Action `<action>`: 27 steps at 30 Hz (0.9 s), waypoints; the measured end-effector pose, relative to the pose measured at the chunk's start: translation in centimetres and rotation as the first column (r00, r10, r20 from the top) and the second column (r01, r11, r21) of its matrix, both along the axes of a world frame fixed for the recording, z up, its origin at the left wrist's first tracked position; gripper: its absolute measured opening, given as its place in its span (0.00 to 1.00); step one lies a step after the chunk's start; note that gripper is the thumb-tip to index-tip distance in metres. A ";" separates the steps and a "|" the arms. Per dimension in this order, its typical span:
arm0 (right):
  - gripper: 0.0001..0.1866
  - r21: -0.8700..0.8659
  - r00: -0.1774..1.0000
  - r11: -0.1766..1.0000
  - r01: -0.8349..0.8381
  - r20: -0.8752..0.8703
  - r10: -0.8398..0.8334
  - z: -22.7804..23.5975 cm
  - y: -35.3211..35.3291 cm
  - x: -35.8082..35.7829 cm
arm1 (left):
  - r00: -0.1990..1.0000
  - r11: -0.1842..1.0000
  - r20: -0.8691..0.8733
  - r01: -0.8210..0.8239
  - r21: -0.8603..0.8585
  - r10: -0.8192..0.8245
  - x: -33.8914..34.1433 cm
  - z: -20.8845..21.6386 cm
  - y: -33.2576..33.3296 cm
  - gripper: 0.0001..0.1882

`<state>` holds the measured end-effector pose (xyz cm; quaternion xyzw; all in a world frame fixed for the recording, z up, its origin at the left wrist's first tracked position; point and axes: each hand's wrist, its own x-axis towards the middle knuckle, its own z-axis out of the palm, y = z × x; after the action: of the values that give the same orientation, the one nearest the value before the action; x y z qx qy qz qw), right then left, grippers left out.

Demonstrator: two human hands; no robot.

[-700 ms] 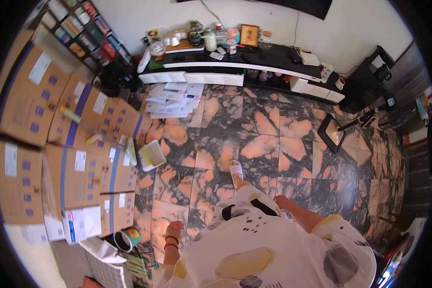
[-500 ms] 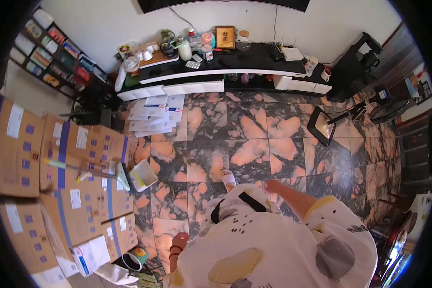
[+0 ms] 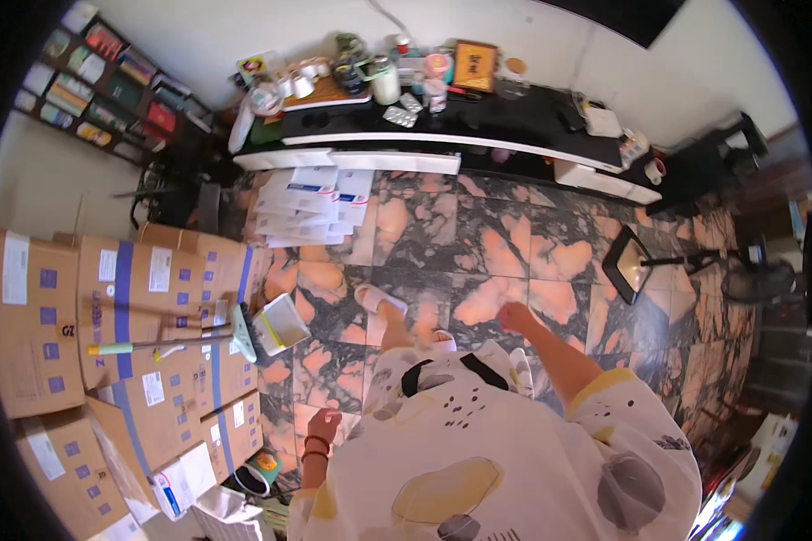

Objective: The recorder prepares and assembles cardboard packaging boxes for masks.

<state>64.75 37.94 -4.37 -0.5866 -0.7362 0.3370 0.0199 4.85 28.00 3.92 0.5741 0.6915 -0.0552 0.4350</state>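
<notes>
Marbled floor [image 3: 424, 230] is spread across mid-frame. Nothing is seen held by the left hand [image 3: 322, 426] or right hand [image 3: 515, 318]; finger closure cannot be told. Cardboard boxes [image 3: 182, 397] are stacked at frame left, nearer the left hand, overlapped by a sideways broom [image 3: 243, 335].

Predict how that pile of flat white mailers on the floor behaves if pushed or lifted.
The white mailers would probably slide apart when pushed: they overlap with edges out of line, and no band shows. Each looks thin and flat, so likely light and somewhat bendy. The tile floor looks glossy, so the lowest ones may skid.
</notes>
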 end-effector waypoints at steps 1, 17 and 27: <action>0.07 0.203 0.832 0.815 -0.543 0.260 0.490 -1.6 0.1 -0.1 | 1.000 0.999 -0.011 0.027 0.022 -0.027 -1.3 -1.6 0.5 0.17; 0.10 -0.492 0.815 0.761 0.423 -0.160 -0.557 3.6 26.2 -11.6 | 0.913 0.879 0.023 -0.399 0.261 0.407 -7.1 5.1 30.2 0.10; 0.08 -0.481 0.848 0.763 -0.432 0.072 0.525 -2.6 43.7 -14.2 | 0.647 0.378 -0.155 -0.220 0.899 0.747 -13.3 23.6 43.5 0.06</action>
<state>50.51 81.64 -6.97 -0.3977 -0.7622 0.4291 -0.2771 -8.49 71.50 27.50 0.4196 0.8662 0.2495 -0.1062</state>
